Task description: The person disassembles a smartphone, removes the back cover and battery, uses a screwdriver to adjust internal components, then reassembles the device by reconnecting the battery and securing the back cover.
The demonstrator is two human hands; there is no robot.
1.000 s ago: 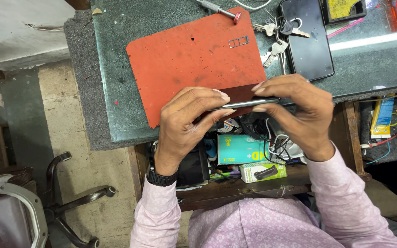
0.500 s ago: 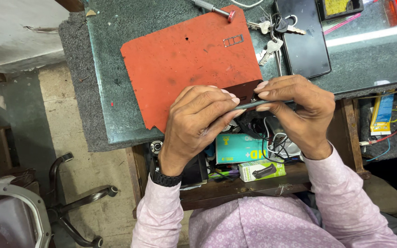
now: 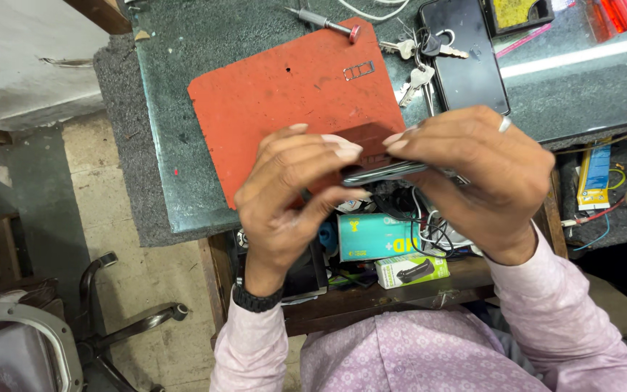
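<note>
Both hands hold a thin dark phone (image 3: 390, 171) edge-on above the near edge of the workbench. My left hand (image 3: 292, 189) grips its left end, fingertips pressed along the top edge. My right hand (image 3: 480, 178), with a ring on one finger, wraps the right end and hides most of the device. Under them lies an orange-red work mat (image 3: 284, 94) on the dark green bench top (image 3: 175, 109). A small metal card tray (image 3: 358, 70) rests on the mat's far right corner.
A second black phone (image 3: 466, 62) lies behind my right hand, with a bunch of keys (image 3: 415, 62) and a screwdriver (image 3: 324, 22) beside it. An open drawer holds a teal box (image 3: 371, 236), cables and a small white box (image 3: 411, 270). A chair base (image 3: 132, 312) stands lower left.
The hands have stayed on the phone and shifted slightly, fingers working along its top edge. The view has moved a little, so the bench sits lower in the picture.
</note>
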